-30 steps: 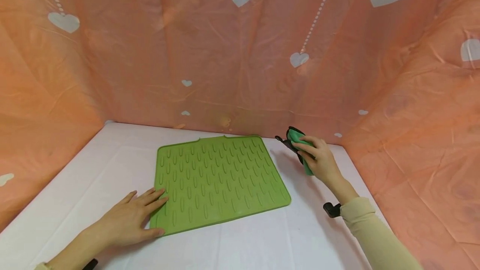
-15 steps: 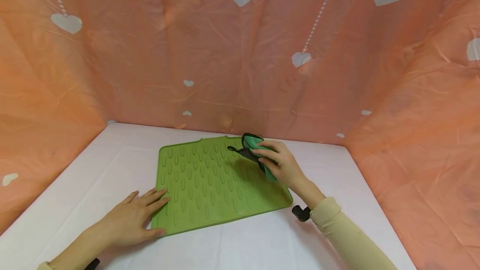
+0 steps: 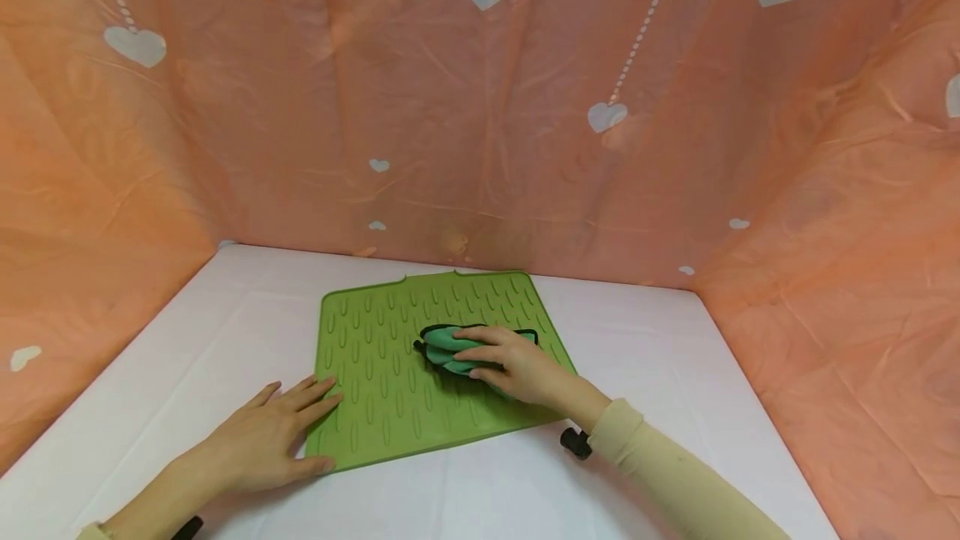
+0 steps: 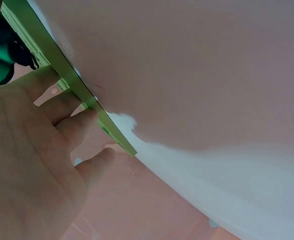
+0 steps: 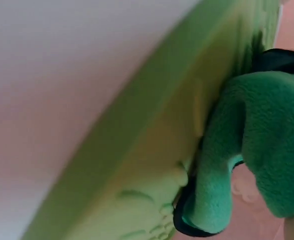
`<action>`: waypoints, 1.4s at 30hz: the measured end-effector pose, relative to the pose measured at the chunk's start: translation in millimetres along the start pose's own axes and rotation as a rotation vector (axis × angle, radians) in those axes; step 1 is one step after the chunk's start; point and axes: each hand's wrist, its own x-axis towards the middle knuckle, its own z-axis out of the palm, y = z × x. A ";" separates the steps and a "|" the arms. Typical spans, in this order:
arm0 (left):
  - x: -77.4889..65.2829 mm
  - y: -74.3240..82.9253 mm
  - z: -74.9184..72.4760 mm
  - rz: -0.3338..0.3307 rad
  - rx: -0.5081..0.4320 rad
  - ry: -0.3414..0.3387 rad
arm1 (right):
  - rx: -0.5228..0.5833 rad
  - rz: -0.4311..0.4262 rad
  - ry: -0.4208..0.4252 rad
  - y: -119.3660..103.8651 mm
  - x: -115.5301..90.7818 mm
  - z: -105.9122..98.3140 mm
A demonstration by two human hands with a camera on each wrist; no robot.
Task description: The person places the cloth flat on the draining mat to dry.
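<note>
A green ridged drying mat [image 3: 378, 390] lies on the white table, slightly turned. My left hand [image 3: 258, 444] rests at its near left corner, fingers spread, fingertips over the rim and thumb by the front edge. Over the right half of the mat, my right hand [image 3: 521, 367] grips a bunched green cleaning cloth [image 3: 441, 338] with black edging. In the right wrist view the fuzzy cloth [image 5: 277, 125] hangs in folds against the mat's ridges. The palm covers part of it in the head view. A small black loop [image 3: 418, 346] sticks out at its left end.
White cloth covers the table [image 3: 240, 315]. Orange fabric with white hearts [image 3: 480, 148] stands behind it and on both sides. A black wrist mount [image 3: 576, 442] sits under the right wrist.
My right hand has carried the green cleaning cloth leftward and down, from beyond the mat's right edge onto the mat. The left hand has stayed in place.
</note>
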 end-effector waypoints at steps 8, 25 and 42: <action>-0.7 2.4 -1.4 0.001 -0.006 0.001 | -0.081 0.088 -0.299 -15.0 -2.7 4.3; 61.6 8.9 -31.5 0.076 -0.113 0.156 | 0.170 0.253 0.081 -5.1 -20.1 -21.4; 131.2 20.5 -4.8 0.200 -0.510 0.074 | 0.286 0.677 0.180 34.3 -45.2 -10.0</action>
